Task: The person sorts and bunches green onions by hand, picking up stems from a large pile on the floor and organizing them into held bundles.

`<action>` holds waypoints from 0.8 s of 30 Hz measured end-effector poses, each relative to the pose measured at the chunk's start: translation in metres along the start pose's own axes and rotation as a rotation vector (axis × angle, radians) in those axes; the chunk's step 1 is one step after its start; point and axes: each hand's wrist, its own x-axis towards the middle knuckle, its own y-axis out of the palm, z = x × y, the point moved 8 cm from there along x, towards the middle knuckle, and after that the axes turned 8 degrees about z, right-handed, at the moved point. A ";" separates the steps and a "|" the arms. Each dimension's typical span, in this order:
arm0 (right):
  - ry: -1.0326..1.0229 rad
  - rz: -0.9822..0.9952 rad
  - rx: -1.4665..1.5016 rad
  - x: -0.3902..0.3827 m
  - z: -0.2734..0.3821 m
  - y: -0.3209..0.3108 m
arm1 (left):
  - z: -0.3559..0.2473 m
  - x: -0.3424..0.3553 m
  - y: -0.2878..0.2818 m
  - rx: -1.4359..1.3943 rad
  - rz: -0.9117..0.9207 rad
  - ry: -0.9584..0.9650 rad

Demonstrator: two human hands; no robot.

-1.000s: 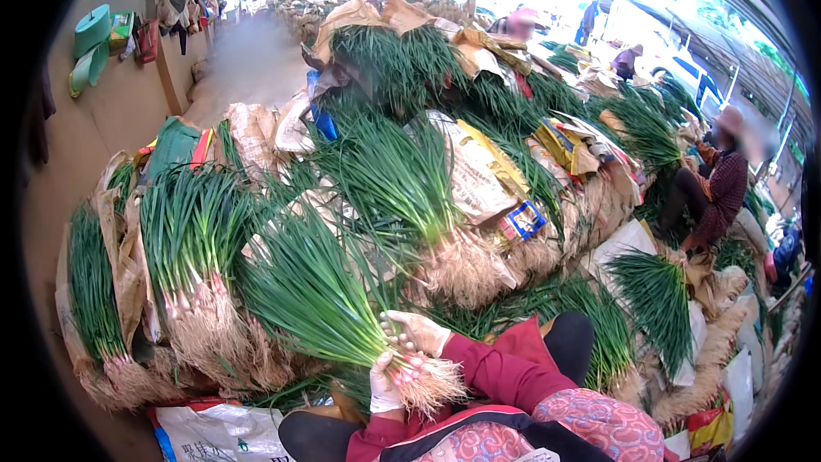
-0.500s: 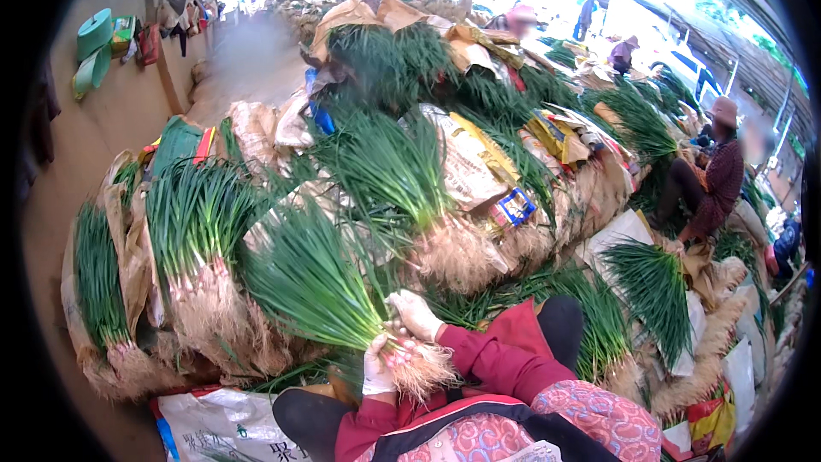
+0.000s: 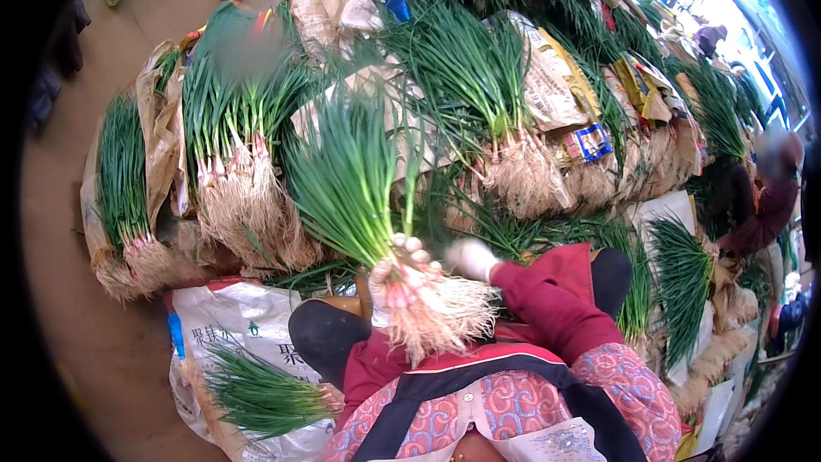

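Note:
My left hand [image 3: 378, 293], in a white glove, is closed round the lower stalks of a bunch of spring onions [image 3: 346, 184]. Its green leaves point up and away from me; pinkish bulbs and a mass of pale roots fan out over my lap. To the right of the stalks, apart from them, is my right hand [image 3: 470, 258], also gloved; motion smears its fingers. A smaller spring onion bunch [image 3: 261, 393] lies on a white printed sack [image 3: 201, 301] at my left knee.
Large spring onion bundles [image 3: 244, 120] stand in a row before me, with a brown-wrapped one [image 3: 124, 175] at the far left. Beyond, a heap [image 3: 466, 60] is layered with old sacks [image 3: 552, 77]. A person [image 3: 761, 205] sits at the right beside another bunch [image 3: 680, 282].
My view has tipped down and leftward, bringing the small bunch on the sack into sight. The right hand has come away from the held bunch, whose leaves now point more upright.

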 end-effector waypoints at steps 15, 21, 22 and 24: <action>0.518 -0.060 -0.092 0.043 -0.008 -0.009 | 0.011 0.003 -0.047 0.140 -0.242 -0.114; 0.301 0.348 0.142 -0.020 0.016 0.091 | 0.021 0.002 -0.055 0.135 -0.297 -0.103; 0.281 0.430 0.231 -0.027 0.010 0.091 | 0.021 0.000 -0.064 0.130 -0.318 -0.084; 0.281 0.493 0.456 -0.039 -0.004 0.066 | 0.024 0.008 -0.060 0.151 -0.280 -0.073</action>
